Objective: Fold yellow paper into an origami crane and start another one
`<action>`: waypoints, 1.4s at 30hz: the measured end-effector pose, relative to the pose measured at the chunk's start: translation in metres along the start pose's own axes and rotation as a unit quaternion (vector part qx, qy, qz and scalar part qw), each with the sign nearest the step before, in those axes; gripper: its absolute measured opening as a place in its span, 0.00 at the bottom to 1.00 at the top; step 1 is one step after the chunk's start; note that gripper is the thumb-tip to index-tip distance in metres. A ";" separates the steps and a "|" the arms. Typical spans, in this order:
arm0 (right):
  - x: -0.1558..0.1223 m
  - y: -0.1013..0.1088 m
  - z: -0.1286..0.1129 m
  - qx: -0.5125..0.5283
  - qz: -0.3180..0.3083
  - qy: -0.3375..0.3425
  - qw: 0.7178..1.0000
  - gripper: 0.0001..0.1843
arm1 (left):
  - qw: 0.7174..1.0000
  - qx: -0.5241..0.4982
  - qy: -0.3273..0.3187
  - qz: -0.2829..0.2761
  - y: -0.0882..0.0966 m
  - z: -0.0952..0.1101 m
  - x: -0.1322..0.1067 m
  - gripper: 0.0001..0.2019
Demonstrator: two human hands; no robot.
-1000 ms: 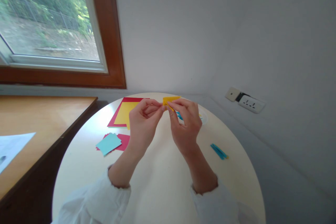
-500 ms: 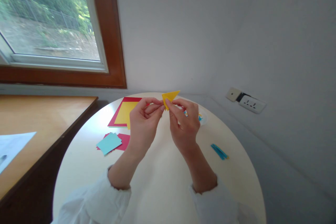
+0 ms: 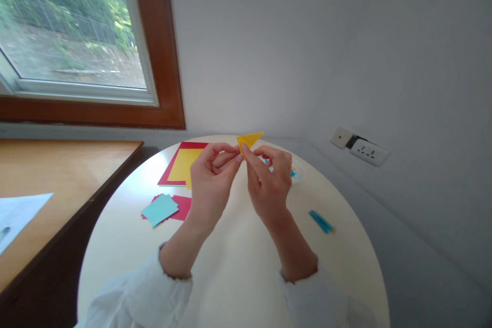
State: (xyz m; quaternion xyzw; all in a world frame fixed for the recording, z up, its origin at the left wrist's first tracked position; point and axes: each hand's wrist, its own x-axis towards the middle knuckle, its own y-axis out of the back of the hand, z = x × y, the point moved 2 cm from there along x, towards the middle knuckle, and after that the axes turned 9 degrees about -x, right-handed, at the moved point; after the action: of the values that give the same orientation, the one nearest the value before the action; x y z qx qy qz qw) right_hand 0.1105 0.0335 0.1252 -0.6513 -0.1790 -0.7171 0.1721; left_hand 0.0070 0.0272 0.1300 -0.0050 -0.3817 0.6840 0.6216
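Observation:
A folded piece of yellow paper (image 3: 249, 140) is held up above the far part of the table, its pointed corner sticking out to the right. My left hand (image 3: 213, 179) pinches its lower left edge between thumb and fingers. From the other side my right hand (image 3: 269, 179) grips it, with thumb and index finger pressed against the fold. The fingertips of both hands meet at the paper and hide its lower part.
On the round white table (image 3: 238, 277), yellow sheets (image 3: 180, 165) lie over a red sheet (image 3: 169, 169) at the back left. Small light-blue paper pieces (image 3: 159, 210) sit nearer. Thin blue strips (image 3: 321, 222) lie right, and a clear dish (image 3: 299, 171) stands behind my right hand.
Both hands stay almost in place around the yellow paper. My fingertips shift slightly at its lower edge, and my right hand moves a touch to the left.

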 end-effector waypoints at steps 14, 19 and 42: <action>-0.004 -0.003 -0.005 0.071 -0.025 -0.055 0.996 0.20 | 0.998 0.050 -0.018 0.036 0.008 0.000 0.007 0.09; 0.002 0.006 -0.002 0.113 -0.002 -0.182 0.977 0.19 | 0.993 0.116 -0.028 0.006 0.008 0.006 0.007 0.09; 0.003 -0.006 0.005 0.281 -0.067 -0.347 0.892 0.04 | 0.980 0.156 -0.093 -0.077 0.003 0.013 0.000 0.13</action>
State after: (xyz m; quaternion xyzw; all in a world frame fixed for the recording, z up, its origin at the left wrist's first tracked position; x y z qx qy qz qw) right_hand 0.1112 0.0414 0.1286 -0.7695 -0.4645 -0.3756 0.2261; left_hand -0.0018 0.0210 0.1378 0.1850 -0.3261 0.6829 0.6270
